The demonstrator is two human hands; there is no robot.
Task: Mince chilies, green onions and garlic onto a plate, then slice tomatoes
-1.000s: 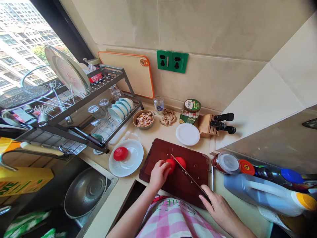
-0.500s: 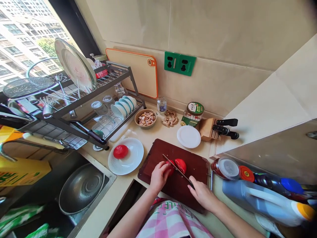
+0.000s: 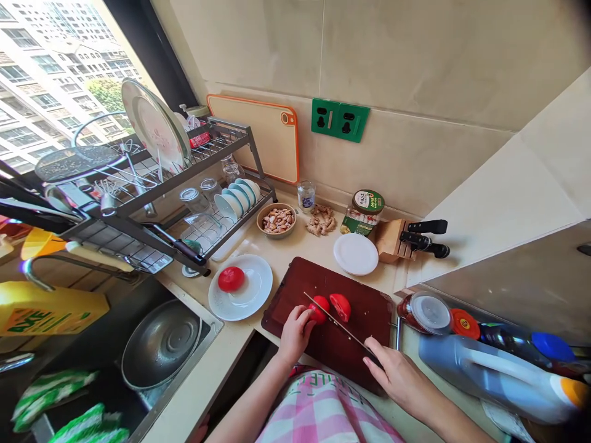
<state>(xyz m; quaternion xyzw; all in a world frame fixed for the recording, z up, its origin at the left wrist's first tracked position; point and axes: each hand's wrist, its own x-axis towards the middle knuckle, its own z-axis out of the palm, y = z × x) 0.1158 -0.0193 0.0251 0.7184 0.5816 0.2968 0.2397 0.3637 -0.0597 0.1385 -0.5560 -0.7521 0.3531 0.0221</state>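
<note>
On the dark red cutting board (image 3: 293,286), my left hand (image 3: 294,333) closes its fingertips on a piece of tomato (image 3: 320,309). The knife (image 3: 340,325) is gripped by its handle in my right hand (image 3: 392,371), its blade slanting across that piece with the tip toward the upper left. How deep the edge sits in it I cannot tell. Just right of the blade lies another cut tomato piece (image 3: 340,306), touched by neither hand. A red tomato half (image 3: 231,279) rests on the white plate (image 3: 257,295) left of the board.
Behind the board stand a bowl of garlic (image 3: 277,221), ginger (image 3: 322,220), a small white plate (image 3: 355,253) and a knife block (image 3: 390,240). A dish rack (image 3: 221,154) and sink with a metal wok (image 3: 161,344) are left. Bottles and a jug (image 3: 489,369) lie right.
My right hand has shifted a little right and down with the knife. The left hand keeps its hold on the tomato piece. The whole view has moved slightly.
</note>
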